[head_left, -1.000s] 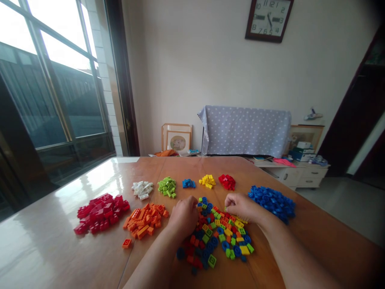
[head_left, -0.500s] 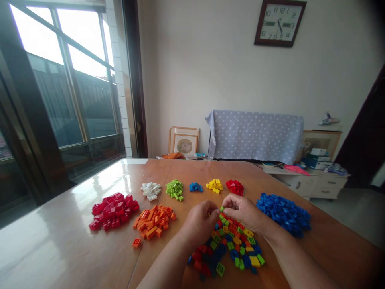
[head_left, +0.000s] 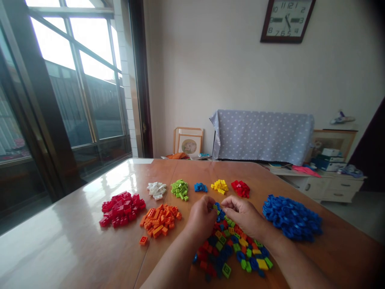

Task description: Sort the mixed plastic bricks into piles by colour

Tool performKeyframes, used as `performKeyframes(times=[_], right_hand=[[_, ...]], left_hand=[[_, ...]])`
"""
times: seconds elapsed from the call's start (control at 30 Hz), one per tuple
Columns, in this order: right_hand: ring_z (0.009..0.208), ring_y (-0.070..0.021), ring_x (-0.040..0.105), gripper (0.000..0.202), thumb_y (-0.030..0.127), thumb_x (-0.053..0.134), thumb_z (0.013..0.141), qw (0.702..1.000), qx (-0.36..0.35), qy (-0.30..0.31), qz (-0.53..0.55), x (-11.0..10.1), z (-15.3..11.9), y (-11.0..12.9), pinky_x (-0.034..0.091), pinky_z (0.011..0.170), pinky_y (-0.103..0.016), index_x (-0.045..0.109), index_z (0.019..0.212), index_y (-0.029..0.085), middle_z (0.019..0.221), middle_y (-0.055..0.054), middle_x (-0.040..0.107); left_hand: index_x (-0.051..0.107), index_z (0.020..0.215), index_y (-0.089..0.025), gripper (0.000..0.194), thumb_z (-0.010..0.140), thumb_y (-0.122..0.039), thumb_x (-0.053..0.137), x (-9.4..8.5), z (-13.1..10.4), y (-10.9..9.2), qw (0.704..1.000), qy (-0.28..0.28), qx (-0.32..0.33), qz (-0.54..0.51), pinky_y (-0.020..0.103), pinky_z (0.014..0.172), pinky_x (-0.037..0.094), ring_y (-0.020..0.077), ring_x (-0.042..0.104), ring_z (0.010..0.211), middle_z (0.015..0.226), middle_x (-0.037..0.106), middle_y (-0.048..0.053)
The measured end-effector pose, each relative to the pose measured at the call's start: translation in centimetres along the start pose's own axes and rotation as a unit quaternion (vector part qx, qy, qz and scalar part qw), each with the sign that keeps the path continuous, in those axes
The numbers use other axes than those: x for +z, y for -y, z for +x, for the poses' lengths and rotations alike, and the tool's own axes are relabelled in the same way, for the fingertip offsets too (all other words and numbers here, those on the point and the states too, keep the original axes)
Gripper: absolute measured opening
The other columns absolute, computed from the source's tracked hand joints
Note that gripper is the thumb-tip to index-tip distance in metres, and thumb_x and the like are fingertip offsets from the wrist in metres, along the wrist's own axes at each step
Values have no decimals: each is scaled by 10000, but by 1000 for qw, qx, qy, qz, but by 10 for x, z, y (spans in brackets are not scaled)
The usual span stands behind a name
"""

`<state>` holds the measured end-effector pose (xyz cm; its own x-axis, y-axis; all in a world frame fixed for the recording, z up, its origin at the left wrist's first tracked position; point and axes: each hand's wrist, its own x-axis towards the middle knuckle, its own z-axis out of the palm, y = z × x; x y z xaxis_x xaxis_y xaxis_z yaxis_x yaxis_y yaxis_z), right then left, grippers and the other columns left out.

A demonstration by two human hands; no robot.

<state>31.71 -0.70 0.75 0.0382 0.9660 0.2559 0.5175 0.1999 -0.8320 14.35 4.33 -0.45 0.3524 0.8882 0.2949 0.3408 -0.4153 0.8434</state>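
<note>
Now left hand (head_left: 202, 217) and right hand (head_left: 245, 214) have parted slightly.

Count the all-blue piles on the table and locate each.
2: a small blue pile between the green pile and yellow pile, and a large blue pile right of the right hand.

Brown surface (head_left: 75, 245), glossy, seamed. Back row, left to right: white pile (head_left: 157, 190), lime pile (head_left: 179, 189), small blue pile (head_left: 200, 187), yellow pile (head_left: 219, 186), red pile (head_left: 240, 188). Left: crimson pile (head_left: 122, 209), orange pile (head_left: 161, 220), lone orange brick (head_left: 143, 240) nearby. Right: large blue heap (head_left: 291, 217). Near side, centre: mixed-colour spread (head_left: 236, 247).
</note>
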Motion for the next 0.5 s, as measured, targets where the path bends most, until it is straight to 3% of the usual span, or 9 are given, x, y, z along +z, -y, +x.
performKeyframes(times=[0.17,0.27,0.5], right_hand=[[735,-161,587,208,367,581,854,1000,3,-1,-20,-2,-1,3,443,655,-250,671,894,184,766,-3,660],[667,-140,534,205,363,568,866,1000,-12,-5,-17,-4,-2,5,404,607,-236,669,859,185,699,19,605],[652,-132,524,227,375,560,880,999,-30,-35,-16,-7,-1,-2,397,591,-227,675,926,185,727,16,613]], left_hand=[[629,877,-214,122,793,-159,560,-11,0,8,982,-40,16,184,243,702,402,168,586,842,928,646,36],[649,903,-209,146,829,-155,535,-17,1,14,964,-56,-13,261,265,760,419,198,600,920,1003,630,72],[577,1150,-172,380,825,-34,438,-26,5,18,957,-96,-75,264,267,827,442,213,602,1036,1186,589,129]])
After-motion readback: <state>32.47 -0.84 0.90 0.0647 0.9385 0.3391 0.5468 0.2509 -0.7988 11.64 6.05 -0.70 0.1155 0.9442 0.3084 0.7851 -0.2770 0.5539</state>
